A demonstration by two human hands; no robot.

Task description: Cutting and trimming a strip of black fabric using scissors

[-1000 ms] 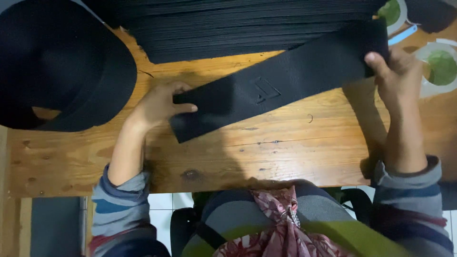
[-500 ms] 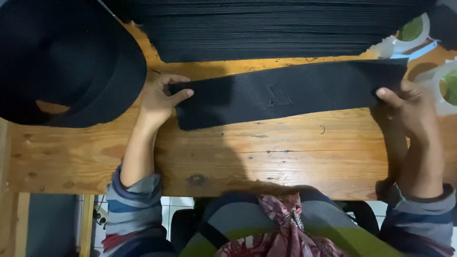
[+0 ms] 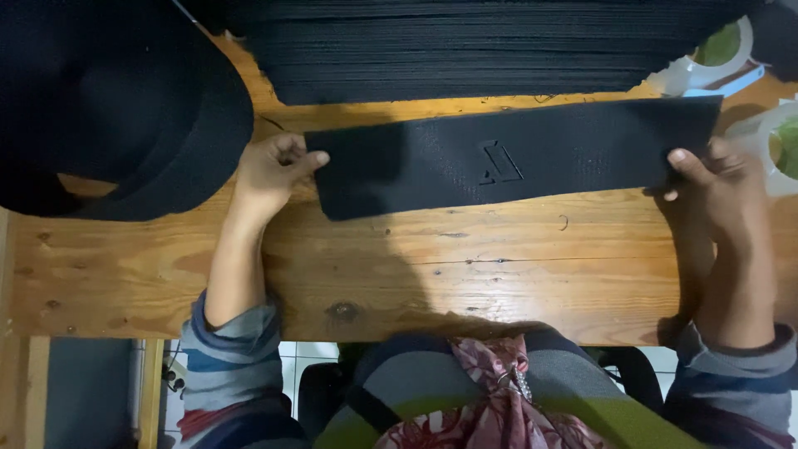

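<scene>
A long black textured strip point(image 3: 507, 158) with a small embossed mark in its middle lies stretched across the wooden table point(image 3: 465, 266). My left hand point(image 3: 270, 170) grips its left end, thumb on top. My right hand point(image 3: 719, 187) grips its right end, thumb pressed on the strip's corner. The strip runs nearly level between both hands, just below a stack of similar black strips point(image 3: 499, 46).
A large roll of black band point(image 3: 108, 108) sits at the table's left. Two white cups with green contents point(image 3: 719, 50) point(image 3: 781, 145) stand at the right edge. My lap with striped and floral cloth point(image 3: 499, 399) shows below the table's front edge.
The strip was tilted, right end high; both hands have brought it level and pulled it out flat. The view has shifted slightly.
</scene>
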